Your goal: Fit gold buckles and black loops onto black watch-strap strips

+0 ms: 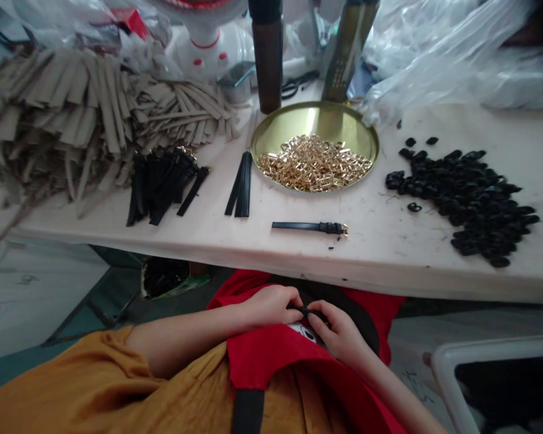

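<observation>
Both my hands are in my lap, below the table edge, over a red apron. My left hand (271, 304) and my right hand (339, 328) are closed, pinching a small black strap piece (305, 311) between their fingertips. On the table above lies one finished black strap with a gold buckle (312, 227). A round gold tray (366, 141) holds a heap of gold buckles (312, 163). Right of it lies a pile of small black loops (470, 196). A few bare black straps (241, 184) rest left of the tray.
A bigger heap of black straps (160, 181) and a mass of brown paper strips (72, 108) cover the table's left. Two dark bottles (268, 54), scissors (296, 84) and clear plastic bags (443, 54) stand at the back. A white crate (493, 355) sits at lower right.
</observation>
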The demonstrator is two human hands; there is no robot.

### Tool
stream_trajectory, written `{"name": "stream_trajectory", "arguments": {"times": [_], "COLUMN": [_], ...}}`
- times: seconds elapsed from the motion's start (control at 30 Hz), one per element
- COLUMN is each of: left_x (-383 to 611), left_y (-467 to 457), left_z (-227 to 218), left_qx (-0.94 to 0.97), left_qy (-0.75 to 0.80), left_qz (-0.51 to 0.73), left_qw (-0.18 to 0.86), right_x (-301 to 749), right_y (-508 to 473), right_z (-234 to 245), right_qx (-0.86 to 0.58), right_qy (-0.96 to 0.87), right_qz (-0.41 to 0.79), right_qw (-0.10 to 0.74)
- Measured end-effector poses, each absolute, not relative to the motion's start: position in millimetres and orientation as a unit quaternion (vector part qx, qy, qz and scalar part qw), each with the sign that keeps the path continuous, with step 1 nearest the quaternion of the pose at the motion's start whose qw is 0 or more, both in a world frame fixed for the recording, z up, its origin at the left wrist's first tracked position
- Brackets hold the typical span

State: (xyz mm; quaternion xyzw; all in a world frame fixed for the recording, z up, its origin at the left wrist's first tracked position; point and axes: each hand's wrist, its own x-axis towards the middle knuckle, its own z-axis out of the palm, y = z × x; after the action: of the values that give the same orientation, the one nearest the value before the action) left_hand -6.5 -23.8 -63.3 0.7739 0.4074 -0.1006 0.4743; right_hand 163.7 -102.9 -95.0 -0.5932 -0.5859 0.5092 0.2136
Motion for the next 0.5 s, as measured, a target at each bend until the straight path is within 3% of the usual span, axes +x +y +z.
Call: {"name": "stream_trajectory", "arguments": {"times": [0.5], "left_x": [-9.0], "left_y": [-46.7], "left_z": [-56.8], "left_qx": [0.777], "left_qy": [0.431], "left_qz": [-0.101], "left_qw": [0.447], "right_x": [149.7], "right_y": [-119.6], "right_z": [-96.5], "right_qx": [-0.585], "right_qy": [-0.611], "right_qz": [0.473], "right_qw": [0.247]}}
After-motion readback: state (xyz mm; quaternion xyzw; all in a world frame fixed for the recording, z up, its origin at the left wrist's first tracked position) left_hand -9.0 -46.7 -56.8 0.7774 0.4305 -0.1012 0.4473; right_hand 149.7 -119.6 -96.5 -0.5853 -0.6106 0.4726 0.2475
